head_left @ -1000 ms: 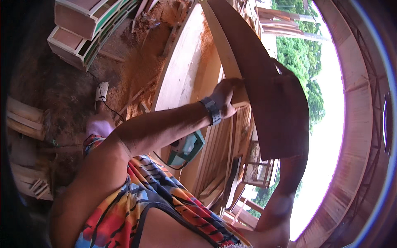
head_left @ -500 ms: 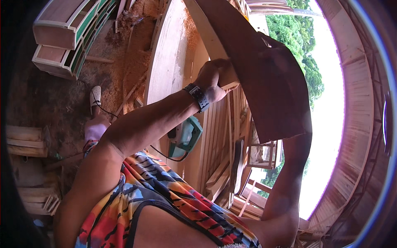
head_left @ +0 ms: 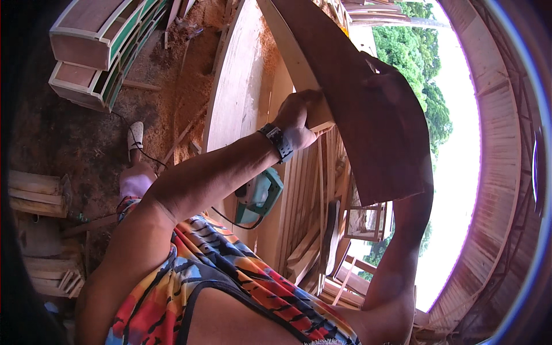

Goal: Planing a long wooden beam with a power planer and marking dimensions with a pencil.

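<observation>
My left hand (head_left: pixel 296 118), with a watch on its wrist, is closed round the lower end of a pale wooden plank (head_left: pixel 293 57). Against this plank lies a wide dark brown board (head_left: pixel 368 126), raised and tilted in front of me; whether the two are fastened together I cannot tell. At the board's far right edge my right hand (head_left: pixel 388 75) is in deep shade, its fingers bent over that edge. Part of this hand is hidden behind the board. Below my left forearm rests a green power tool (head_left: pixel 260 196), like an electric planer, with a black cable.
Long timber lengths (head_left: pixel 299 213) stand under the held pieces, beside a broad pale board (head_left: pixel 233 103). Curved wooden frames with green panels (head_left: pixel 86 46) are at the upper left. Sawdust (head_left: pixel 198 63) covers the ground; wood stacks (head_left: pixel 37 192) lie at the left.
The view has shifted slightly, so most surroundings sit a little lower and further right. Both hands keep their hold, and the board's lower end appears slightly lower.
</observation>
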